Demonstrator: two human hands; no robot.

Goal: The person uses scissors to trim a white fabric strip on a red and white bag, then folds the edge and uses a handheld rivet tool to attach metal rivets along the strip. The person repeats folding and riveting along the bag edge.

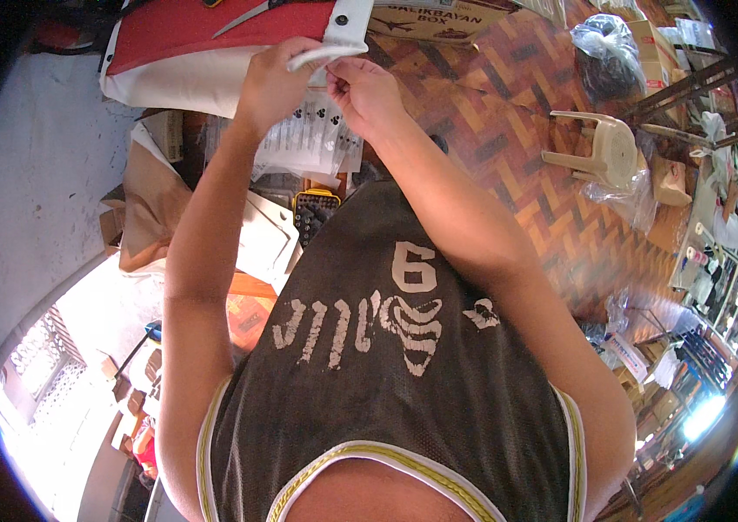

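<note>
A red and white cloth piece (186,35) with dark round fasteners at its corners lies at the far side, its white front hanging down. My left hand (277,83) grips the folded white hem at the cloth's right corner. Beside it my right hand (364,96) is closed in a pinch, fingertips close against the hem's underside; what sits between them is too small to tell. On the red cloth, just beyond my left hand, rests a pointed metal blade (243,19), its handle partly cut off by the view's upper edge.
Under my hands lie clear plastic sheets (303,143) with dark printed marks. Closer in is a yellow-edged case of small bits (317,209). Brown paper (156,204) lies left. A beige plastic chair (599,148), a stuffed plastic bag (608,56) and a cardboard box (438,19) stand on the patterned floor.
</note>
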